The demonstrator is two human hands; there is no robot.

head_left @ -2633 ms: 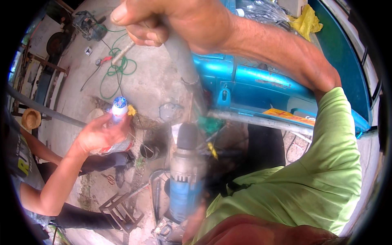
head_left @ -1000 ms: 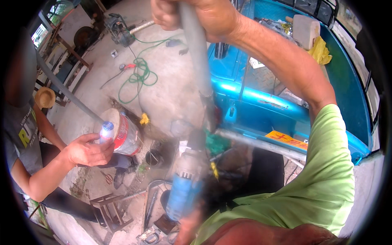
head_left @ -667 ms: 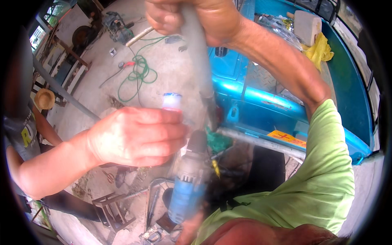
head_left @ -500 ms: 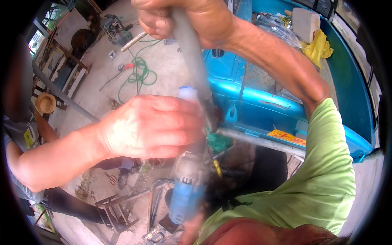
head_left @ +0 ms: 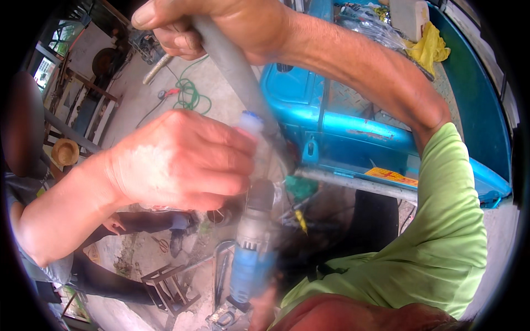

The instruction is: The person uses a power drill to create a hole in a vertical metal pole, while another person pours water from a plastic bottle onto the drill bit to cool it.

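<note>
The small white-capped bottle [head_left: 251, 122] is pinched in the left hand [head_left: 176, 160], whose grip is pressed together around it at nine o'clock of the grey bar [head_left: 232, 66]. The bar is clenched at twelve o'clock by the right hand [head_left: 221, 25]. Bringing the bottle to the bar seems the step in hand; a steady tilt is called for next, with the blurred blue power tool [head_left: 251, 259] crowding at six o'clock and the blue vehicle [head_left: 353, 127] at three.

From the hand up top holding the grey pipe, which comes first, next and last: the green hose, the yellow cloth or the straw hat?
Measured from the right hand on the grey pipe in the head view:
1. Green hose, coiled on the ground just below and left of the hand.
2. Yellow cloth, over at the right on the blue vehicle.
3. Straw hat, far down at the left edge.
</note>
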